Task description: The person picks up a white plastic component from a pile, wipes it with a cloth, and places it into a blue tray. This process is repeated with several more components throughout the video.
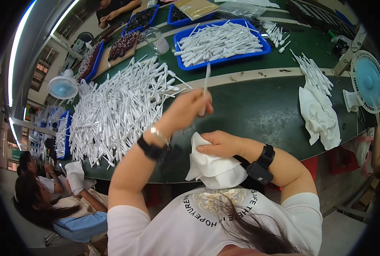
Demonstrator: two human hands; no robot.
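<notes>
My left hand (pixel 185 110) is closed around one slim white plastic stick (pixel 207 79), raised over the table with its upper end pointing at the blue tray. Bunched in my right hand (pixel 221 144) is a white cloth (pixel 215 168), close to my body at the table's front edge. A big heap of similar white sticks (pixel 117 109), thin with a thicker end, spreads over the table to the left of my left hand. Beyond the hands, a blue tray (pixel 224 63) is piled with more of these sticks.
At the right lie a small bundle of sticks (pixel 311 72), a crumpled white cloth (pixel 319 113) and a blue-bladed fan (pixel 368 81). Another fan (pixel 62 87), a clear jar (pixel 156 41) and trays of dark pieces (pixel 141 20) stand farther left. Co-workers sit at the lower left.
</notes>
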